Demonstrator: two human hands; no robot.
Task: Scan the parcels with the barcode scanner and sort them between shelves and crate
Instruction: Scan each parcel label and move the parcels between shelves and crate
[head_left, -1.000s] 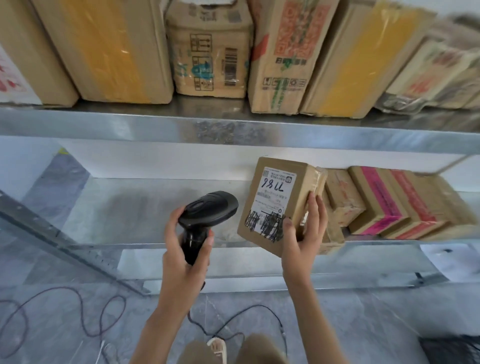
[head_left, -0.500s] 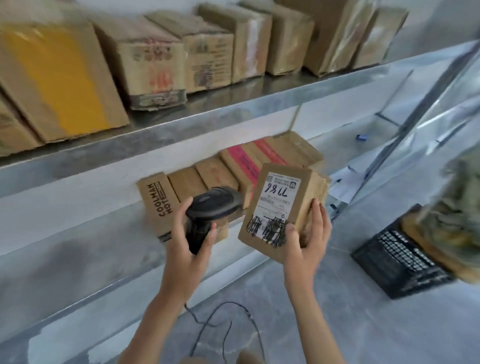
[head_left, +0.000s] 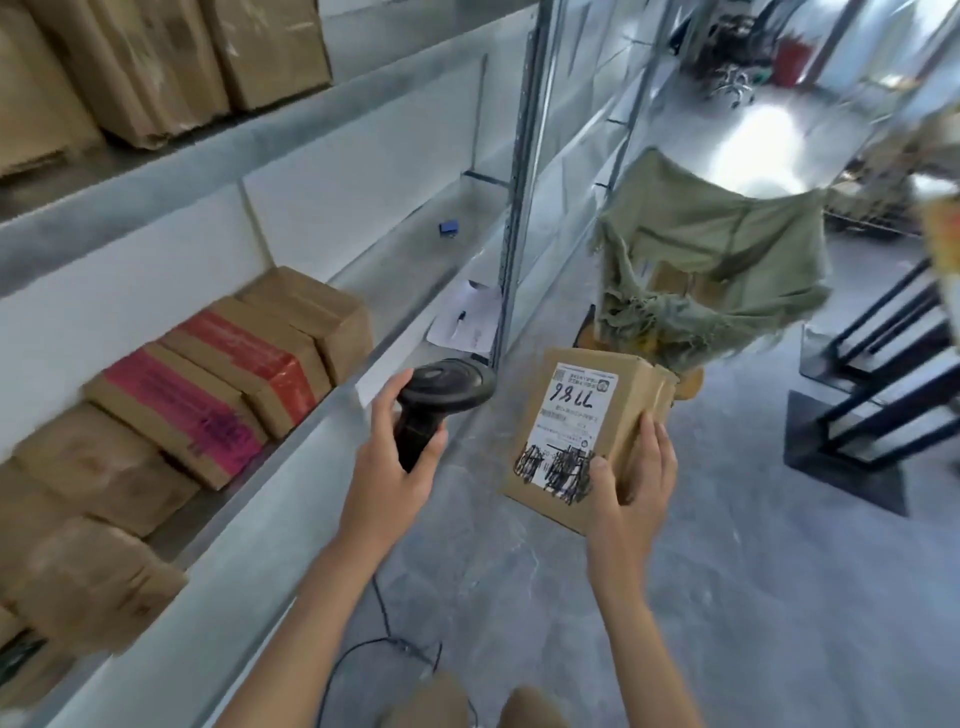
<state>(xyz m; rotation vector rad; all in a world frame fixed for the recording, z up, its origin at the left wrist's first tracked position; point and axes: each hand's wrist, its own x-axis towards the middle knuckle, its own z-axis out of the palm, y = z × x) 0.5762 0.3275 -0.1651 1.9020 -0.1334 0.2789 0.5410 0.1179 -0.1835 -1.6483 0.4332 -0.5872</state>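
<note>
Two hands were busy above the grey floor (head_left: 727, 597): the left hand (head_left: 387, 470) gripped the handle of a black barcode scanner (head_left: 439, 397), its cable (head_left: 384, 644) trailing down, and the right hand (head_left: 631, 493) held a small cardboard parcel (head_left: 582, 431) by its lower corner, thumb on the white label (head_left: 569, 423). Handwritten digits on that label read upside down, roughly "7786"; the lower part was scribbled over in black. Beside the scanner, the lower metal shelf (head_left: 291, 483) carried a row of cardboard boxes, two with red and pink tape (head_left: 182, 410). Just beyond the parcel stood a green sack (head_left: 711, 260); black frames (head_left: 883, 395) stood to the right
</note>
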